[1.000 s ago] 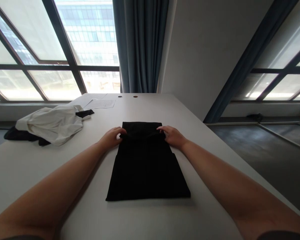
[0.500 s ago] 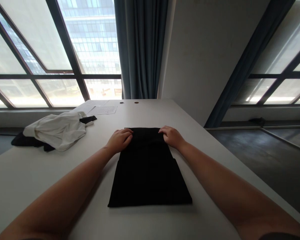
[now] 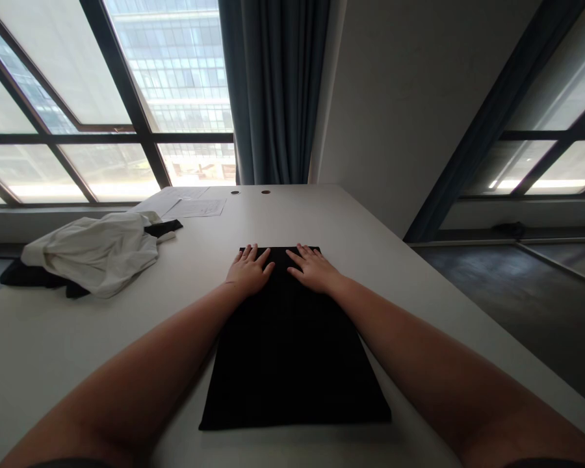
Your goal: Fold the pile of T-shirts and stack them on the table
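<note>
A black folded garment lies flat on the white table in front of me, its wider edge toward me. What kind of garment it is cannot be made out. My left hand rests with fingers spread on its far left corner. On the far right corner lies my right hand, palm down and fingers apart. Between the two hands a strip of the black cloth shows. Both forearms reach in along the sides of the garment and cover parts of its side edges.
Left of the garment, a crumpled white piece of clothing lies over some black cloth. Printed papers are at the table's far left, near two round cable holes. Beyond stand a blue curtain and windows.
My fingers have gone from gripping the far corners to lying spread on top of the cloth. Both hands have moved inward. The view has tilted slightly and come closer to the garment.
</note>
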Demonstrator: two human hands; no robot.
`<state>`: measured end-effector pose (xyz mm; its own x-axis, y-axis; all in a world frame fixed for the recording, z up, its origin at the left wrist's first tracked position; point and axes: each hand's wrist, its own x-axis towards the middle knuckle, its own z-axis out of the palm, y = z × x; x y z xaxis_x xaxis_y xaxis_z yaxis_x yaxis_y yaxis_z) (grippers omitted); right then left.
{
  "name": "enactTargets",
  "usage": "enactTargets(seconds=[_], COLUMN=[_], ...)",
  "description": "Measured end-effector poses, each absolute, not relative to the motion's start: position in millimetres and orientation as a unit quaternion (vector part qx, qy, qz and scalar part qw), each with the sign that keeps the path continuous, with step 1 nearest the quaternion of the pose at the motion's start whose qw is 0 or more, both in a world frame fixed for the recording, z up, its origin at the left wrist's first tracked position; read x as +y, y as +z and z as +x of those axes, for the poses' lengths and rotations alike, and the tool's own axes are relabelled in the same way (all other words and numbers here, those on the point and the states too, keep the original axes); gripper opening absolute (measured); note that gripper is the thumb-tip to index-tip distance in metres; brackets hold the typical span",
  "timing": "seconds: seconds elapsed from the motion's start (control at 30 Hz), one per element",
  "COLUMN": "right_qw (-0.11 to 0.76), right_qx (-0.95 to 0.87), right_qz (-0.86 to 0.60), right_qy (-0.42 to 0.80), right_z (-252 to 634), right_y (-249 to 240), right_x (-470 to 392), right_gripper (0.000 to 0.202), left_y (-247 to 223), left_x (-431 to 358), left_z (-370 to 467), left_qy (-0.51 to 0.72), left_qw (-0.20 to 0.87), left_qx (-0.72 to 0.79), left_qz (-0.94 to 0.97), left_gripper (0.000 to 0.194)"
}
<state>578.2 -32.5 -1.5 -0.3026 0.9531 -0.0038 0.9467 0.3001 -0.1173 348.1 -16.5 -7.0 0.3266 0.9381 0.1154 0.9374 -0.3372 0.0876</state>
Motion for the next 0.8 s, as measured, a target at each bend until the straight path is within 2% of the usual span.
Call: enactTargets(seconds=[0.53, 0.67, 0.8], right_qw=[0.061, 0.125, 0.219], right_qx=[-0.810, -0.828, -0.838], right_qz=[-0.577, -0.537, -0.488], right_qy=[0.090, 0.103, 0.107], right_z=[590.2, 603.6, 621.4], right_y=[-7.0, -14.2, -14.8], right_x=[-20.9, -21.9, -42.6], right_gripper=[0.079, 0.071, 0.061], left_y=[-17.0, -19.2, -22.0], left_x=[2.2, 4.3, -8.1], left_z=[331.1, 316.8, 293.1], left_qy=[0.114, 0.148, 0.180], left_qw=[0.095, 0.129, 0.137], left_qx=[0.553, 0.510, 0.488], left_qz=[0.820, 0.837, 0.843], left_gripper=[0.078, 0.078, 0.071])
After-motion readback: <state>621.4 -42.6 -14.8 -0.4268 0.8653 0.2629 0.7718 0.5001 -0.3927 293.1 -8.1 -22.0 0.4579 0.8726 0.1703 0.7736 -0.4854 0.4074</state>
